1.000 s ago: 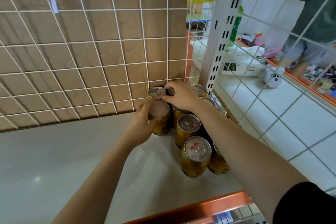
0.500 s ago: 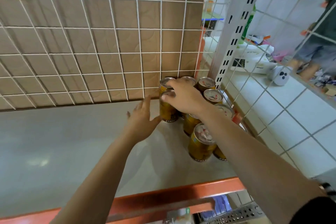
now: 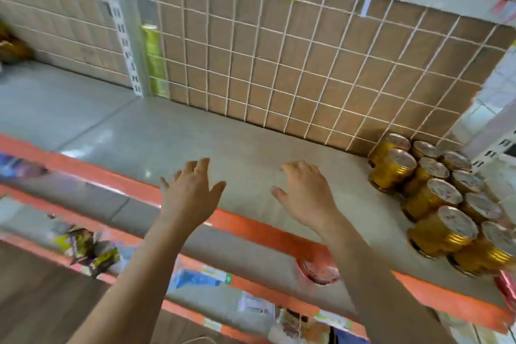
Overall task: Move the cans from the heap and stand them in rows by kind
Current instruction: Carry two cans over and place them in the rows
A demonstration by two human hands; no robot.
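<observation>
Several gold cans with silver pull-tab lids [image 3: 435, 195] stand upright in two rows at the right end of the grey shelf [image 3: 195, 134], against the wire grid back. My left hand [image 3: 190, 195] hovers over the shelf's front edge, fingers spread, holding nothing. My right hand [image 3: 307, 195] hovers beside it over the shelf, fingers loosely bent and empty. Both hands are well to the left of the cans. The picture is blurred.
A white wire grid over brown board [image 3: 279, 64] backs the shelf. An orange rail [image 3: 251, 226] runs along its front edge. A white slotted upright [image 3: 122, 36] stands at the back left. Lower shelves hold packets [image 3: 86, 248] and a red can lid [image 3: 318, 268].
Both hands have come off the gold cans and drawn back to the left, empty. The view has swung left, so the cans now sit at the far right.
</observation>
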